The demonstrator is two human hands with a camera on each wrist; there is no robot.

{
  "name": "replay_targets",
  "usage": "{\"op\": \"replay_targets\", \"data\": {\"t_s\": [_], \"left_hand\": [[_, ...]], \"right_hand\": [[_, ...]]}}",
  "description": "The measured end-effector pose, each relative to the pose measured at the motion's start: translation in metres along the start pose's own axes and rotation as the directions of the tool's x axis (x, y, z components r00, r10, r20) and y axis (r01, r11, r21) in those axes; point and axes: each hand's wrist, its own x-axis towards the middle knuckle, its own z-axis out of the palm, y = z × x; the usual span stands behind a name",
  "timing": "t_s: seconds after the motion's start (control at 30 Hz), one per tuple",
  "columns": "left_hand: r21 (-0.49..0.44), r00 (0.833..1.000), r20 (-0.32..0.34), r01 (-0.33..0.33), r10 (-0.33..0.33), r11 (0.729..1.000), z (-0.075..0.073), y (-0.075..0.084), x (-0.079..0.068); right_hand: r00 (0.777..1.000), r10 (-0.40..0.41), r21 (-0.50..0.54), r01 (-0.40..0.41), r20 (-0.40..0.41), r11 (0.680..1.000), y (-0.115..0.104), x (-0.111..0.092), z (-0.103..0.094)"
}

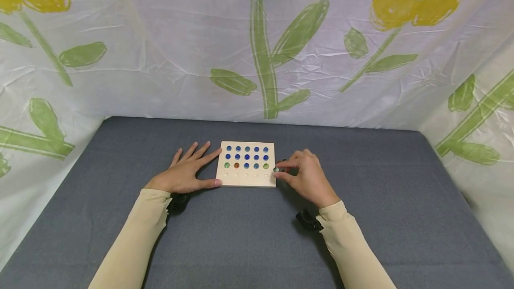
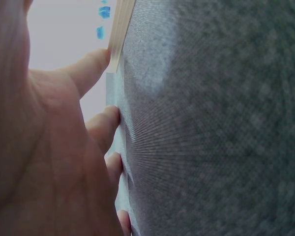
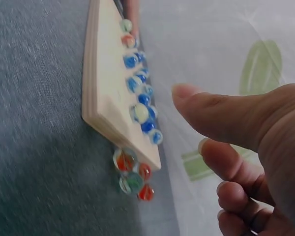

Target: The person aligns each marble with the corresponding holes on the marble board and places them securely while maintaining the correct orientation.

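Note:
A light wooden board (image 1: pixel 245 181) with rows of round hollows lies on the cloth. Its three upper rows hold glass marbles (image 1: pixel 246 157), mostly blue, some green and one orange; the front row is bare. My left hand (image 1: pixel 180 176) lies spread at the board's left side, index fingertip and thumb tip touching its edge. Beside the right edge, my right hand (image 1: pixel 307 174) pinches a greenish clear marble (image 1: pixel 275 170) between thumb and index finger. In the right wrist view, the other fingers (image 3: pixel 233 196) are curled.
Several loose marbles, among them a red marble (image 3: pixel 146 192) and a green marble (image 3: pixel 132 183), sit together off the board's right end. Grey cloth (image 1: pixel 225 244) covers the table. A white flower-printed sheet (image 1: pixel 168 57) hangs behind and at both sides.

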Motion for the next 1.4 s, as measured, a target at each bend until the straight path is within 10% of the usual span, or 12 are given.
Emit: {"op": "replay_targets", "data": {"t_s": [1.4], "left_hand": [[0.017,1.000,0.008,-0.006,0.006,1.000,-0.001,0.000,0.000]], "right_hand": [[1.000,0.011,0.028,-0.011,-0.011,1.000,-0.055,0.031,0.086]]}}
